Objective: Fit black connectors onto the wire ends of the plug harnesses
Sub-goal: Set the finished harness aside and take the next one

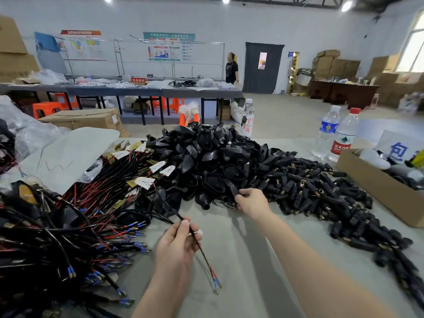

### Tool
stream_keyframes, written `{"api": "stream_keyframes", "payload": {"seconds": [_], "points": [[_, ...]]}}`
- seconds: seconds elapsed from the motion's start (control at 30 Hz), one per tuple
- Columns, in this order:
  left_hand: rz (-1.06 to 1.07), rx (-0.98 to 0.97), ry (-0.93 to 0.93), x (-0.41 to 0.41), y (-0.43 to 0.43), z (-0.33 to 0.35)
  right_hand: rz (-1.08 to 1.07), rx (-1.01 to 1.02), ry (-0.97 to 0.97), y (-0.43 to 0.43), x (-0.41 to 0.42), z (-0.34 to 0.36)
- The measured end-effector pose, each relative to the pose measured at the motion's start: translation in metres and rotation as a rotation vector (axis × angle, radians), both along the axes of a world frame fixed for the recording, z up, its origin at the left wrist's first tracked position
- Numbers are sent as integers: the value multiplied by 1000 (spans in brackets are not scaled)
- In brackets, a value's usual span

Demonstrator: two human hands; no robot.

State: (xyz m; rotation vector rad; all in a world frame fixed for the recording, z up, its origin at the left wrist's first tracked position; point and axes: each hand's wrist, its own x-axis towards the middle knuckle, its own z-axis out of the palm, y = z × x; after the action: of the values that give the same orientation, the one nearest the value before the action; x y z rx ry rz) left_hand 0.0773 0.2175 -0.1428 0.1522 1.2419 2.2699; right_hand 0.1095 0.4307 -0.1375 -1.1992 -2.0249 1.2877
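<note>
Black sheathed cable of one plug harness [205,255] is pinched between thumb and fingers of the left hand [179,239], with its blue-tipped wire ends [216,286] drooping over the table [241,260]. It is judged light and limp (best held near the tips). The right hand [251,203] is stretched forward, fingers curled round a black connector [232,191] at the edge of the pile [218,157].

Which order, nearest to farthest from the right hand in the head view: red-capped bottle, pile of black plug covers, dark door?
1. Pile of black plug covers, mid-table; the right hand pinches a black plug cover at its near edge.
2. Red-capped bottle, right side, at the table's far edge.
3. Dark door, back wall across the room.
</note>
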Motion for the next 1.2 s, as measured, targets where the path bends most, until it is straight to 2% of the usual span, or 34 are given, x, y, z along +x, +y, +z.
{"api": "stream_keyframes", "payload": {"seconds": [0.13, 0.3, 0.37, 0.53, 0.77, 1.07, 1.2], "points": [[-22, 35, -16, 0, -2, 1, -35, -147, 285, -15, 37, -2], [-23, 158, -9, -1, -4, 4, 47, -514, 562, -47, 96, -15], [-10, 193, -7, -2, -5, 3, 30, -586, 629, -57, 108, -20], [-6, 174, 23, -4, -3, -3, 48, -565, 656, -65, 113, -20], [42, 131, 41, -6, 4, -6, 72, -711, 734, -72, 109, -19], [21, 88, 82, -5, 5, -9, 150, -770, 747, -78, 108, -22], [9, -5, 161, -2, 7, -12, 179, -780, 757, -82, 108, -22]]}}
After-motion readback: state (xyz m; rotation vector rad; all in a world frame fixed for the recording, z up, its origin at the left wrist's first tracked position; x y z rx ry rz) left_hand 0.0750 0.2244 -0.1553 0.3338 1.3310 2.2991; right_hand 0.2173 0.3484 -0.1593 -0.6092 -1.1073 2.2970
